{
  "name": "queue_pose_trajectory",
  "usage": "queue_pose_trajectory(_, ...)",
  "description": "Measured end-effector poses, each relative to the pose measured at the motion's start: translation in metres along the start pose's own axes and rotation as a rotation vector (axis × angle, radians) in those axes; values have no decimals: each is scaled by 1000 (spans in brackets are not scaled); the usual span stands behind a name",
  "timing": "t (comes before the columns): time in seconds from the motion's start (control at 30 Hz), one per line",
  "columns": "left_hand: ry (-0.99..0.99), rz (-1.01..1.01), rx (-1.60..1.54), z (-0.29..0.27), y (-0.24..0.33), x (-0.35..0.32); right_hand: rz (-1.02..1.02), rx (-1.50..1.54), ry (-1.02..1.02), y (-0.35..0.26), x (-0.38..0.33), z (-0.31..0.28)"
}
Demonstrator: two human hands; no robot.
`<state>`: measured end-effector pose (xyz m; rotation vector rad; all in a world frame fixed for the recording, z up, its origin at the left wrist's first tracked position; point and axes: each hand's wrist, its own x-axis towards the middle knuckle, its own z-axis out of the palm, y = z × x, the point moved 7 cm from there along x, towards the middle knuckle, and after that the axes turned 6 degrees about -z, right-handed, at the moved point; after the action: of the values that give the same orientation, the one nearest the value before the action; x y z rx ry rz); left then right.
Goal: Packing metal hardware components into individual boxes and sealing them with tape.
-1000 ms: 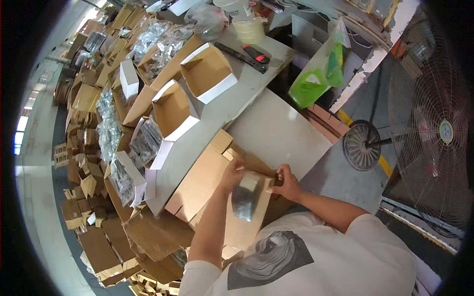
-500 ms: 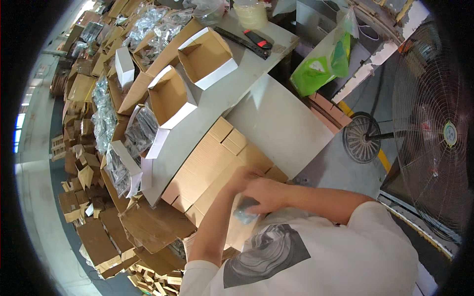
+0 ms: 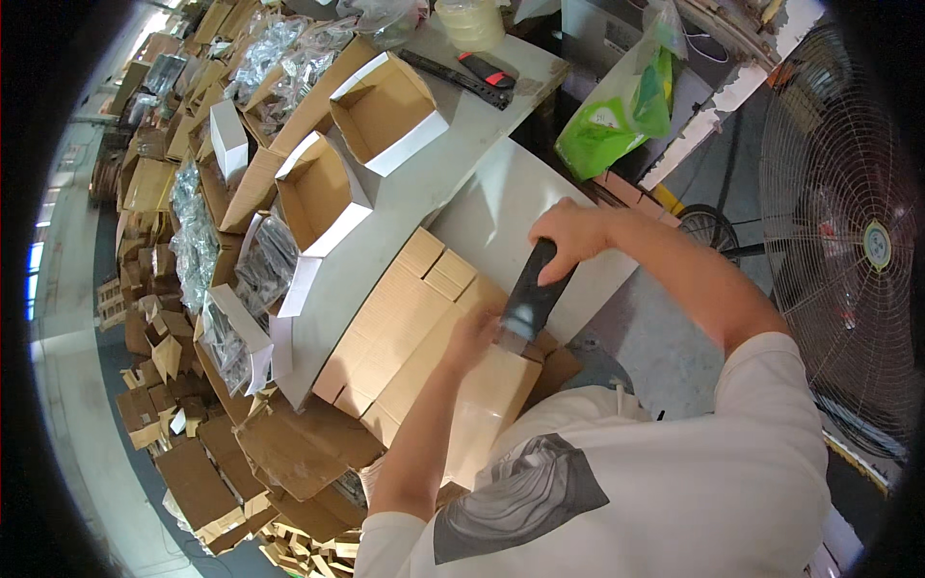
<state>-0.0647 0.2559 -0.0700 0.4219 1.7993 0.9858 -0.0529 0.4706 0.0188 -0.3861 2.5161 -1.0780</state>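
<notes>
A brown cardboard carton (image 3: 405, 323) lies in front of me with its slit flaps folded flat. My left hand (image 3: 472, 337) rests on the carton's top, fingers stretched out near its right edge and slightly blurred. Beyond that edge, my right hand (image 3: 570, 241) is closed round the upper end of a black tool (image 3: 530, 294), which looks like a tape dispenser. Its clear, shiny lower end comes down beside the left fingertips, at the carton's edge. A glossy patch shows on the carton's near side.
Two open white-sided boxes (image 3: 385, 114) stand on the grey table (image 3: 414, 197). Behind them are cartons of clear-bagged parts (image 3: 265, 260). Tape rolls (image 3: 469, 21) and a red-black cutter (image 3: 487, 70) sit at the far end. A green bag (image 3: 617, 130) and large fan (image 3: 848, 241) are right.
My right hand has moved up and away to the right from beside the left hand, with the black tool now plainly in view. The left hand has stayed on the carton.
</notes>
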Motion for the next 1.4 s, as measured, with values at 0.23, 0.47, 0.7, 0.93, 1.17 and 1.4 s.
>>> queue_pose_trajectory(0.23,136,-27,19,0,14,-24,94,-236,-131,2,22,33)
queue_pose_trajectory(0.47,-85,72,1193,47,49,-49,220,-383,-163,-48,36,61)
queue_pose_trajectory(0.7,57,-57,1285,58,32,-46,207,-331,731,6,-12,8)
queue_pose_trajectory(0.93,437,-251,842,11,-55,-165,98,-421,736,-8,-32,96)
queue_pose_trajectory(1.17,505,-201,655,25,-36,-163,132,726,412,-12,44,187)
queue_pose_trajectory(1.4,726,-206,533,26,-57,-217,283,842,135,-8,58,181)
